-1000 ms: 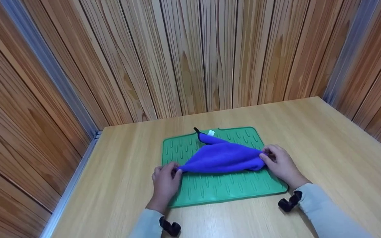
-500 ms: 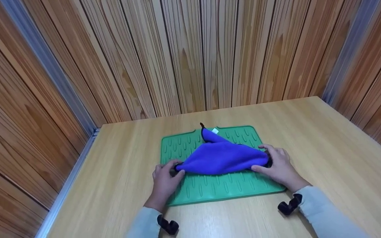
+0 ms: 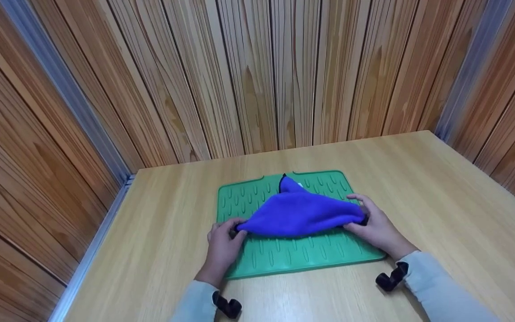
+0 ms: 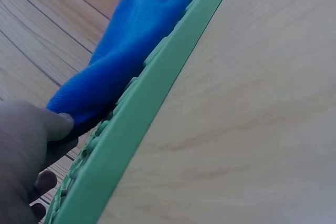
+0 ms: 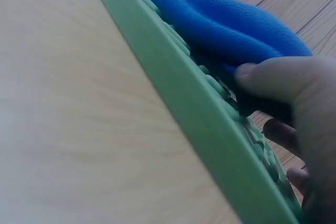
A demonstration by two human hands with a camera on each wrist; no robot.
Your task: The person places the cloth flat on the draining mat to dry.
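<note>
A blue-violet cloth (image 3: 295,214) with dark edging lies bunched and folded over a green ridged mat (image 3: 284,261). One corner of it points to the mat's far edge, and a bit of white tag shows there. My left hand (image 3: 224,246) pinches the cloth's left end between thumb and fingers; the left wrist view shows the thumb on top of the blue fabric (image 4: 131,40). At the other end my right hand (image 3: 378,228) holds the cloth, thumb on the near side. In the right wrist view the right fingertips are partly hidden under the fabric (image 5: 226,24).
The mat lies on a light wooden table (image 3: 159,214). Wood-panelled walls (image 3: 257,80) rise behind and at both sides, with metal strips at the corners. A black wrist camera (image 3: 228,306) is strapped to each pale sleeve.
The cloth's far corner has shifted right and dropped a little, hiding most of the tag. My right hand has shifted its hold on the right end, which has moved slightly right.
</note>
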